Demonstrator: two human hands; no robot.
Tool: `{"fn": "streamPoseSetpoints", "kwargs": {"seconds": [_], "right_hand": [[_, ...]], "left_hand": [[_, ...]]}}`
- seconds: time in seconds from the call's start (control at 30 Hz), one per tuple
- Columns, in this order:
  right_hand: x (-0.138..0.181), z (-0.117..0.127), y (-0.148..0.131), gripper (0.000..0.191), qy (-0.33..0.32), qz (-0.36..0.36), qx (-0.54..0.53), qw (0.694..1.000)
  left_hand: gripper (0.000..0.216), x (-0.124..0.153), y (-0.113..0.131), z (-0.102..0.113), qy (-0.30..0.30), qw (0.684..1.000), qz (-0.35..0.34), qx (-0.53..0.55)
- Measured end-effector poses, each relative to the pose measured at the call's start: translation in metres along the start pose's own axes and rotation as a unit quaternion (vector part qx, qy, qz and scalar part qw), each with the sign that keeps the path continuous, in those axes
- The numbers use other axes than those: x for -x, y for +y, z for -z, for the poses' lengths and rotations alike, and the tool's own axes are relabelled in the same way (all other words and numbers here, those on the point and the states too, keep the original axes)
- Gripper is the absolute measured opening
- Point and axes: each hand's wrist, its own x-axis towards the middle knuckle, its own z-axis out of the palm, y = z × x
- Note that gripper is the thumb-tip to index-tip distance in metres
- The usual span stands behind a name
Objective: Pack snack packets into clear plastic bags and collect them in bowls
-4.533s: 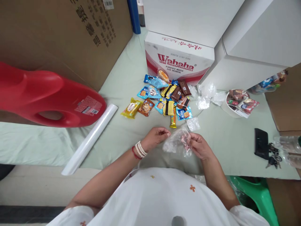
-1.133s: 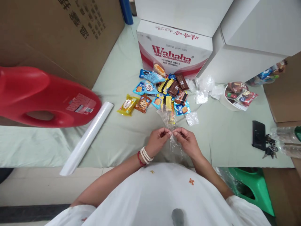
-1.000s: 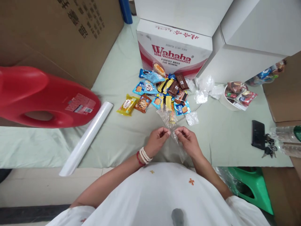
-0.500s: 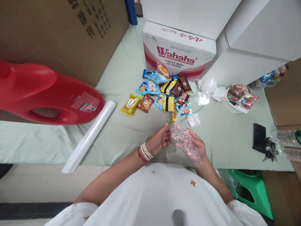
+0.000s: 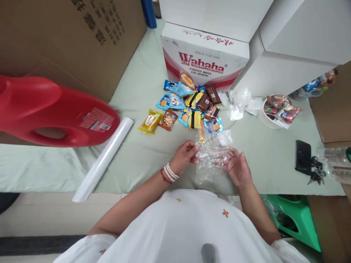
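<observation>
A clear plastic bag (image 5: 210, 160) is stretched between both hands just above the green cloth (image 5: 142, 146). My left hand (image 5: 184, 157), with bead bracelets at the wrist, pinches the bag's left edge. My right hand (image 5: 237, 167) grips the right side, fingers partly inside the film. Just beyond the hands lies a heap of wrapped snacks (image 5: 189, 107), blue, yellow, brown and orange packets. The nearest is a yellow bar (image 5: 201, 135), partly seen through the bag.
A red jug (image 5: 55, 111) lies at left beside a white roll (image 5: 102, 159). A Wahaha carton (image 5: 204, 60) and white boxes (image 5: 290, 47) stand behind. A white bowl of snacks (image 5: 274, 113), crumpled clear bags (image 5: 241, 104), a black phone (image 5: 303, 155) with keys (image 5: 315, 175) and a green stool (image 5: 297, 223) are at right.
The hands have moved apart, pulling the clear bag open and wider. Earlier they pinched its edge close together in front of me.
</observation>
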Motion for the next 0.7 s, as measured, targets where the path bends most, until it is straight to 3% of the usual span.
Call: {"fn": "streamPoseSetpoints", "kwargs": {"seconds": [0.17,0.43,0.7], "right_hand": [[-0.008,-0.014,0.010,0.051,0.065,0.040,0.142,0.987],[-0.019,-0.016,0.014,0.043,0.128,0.096,0.115,0.980],[-0.022,-0.013,0.015,0.043,0.143,0.087,0.112,0.979]], "left_hand": [[0.052,0.003,-0.001,-0.005,-0.014,0.998,0.059,0.033],[0.050,0.028,0.000,0.010,-0.075,0.982,0.173,0.020],[0.042,0.029,-0.011,0.005,-0.127,0.982,0.130,-0.055]]}}
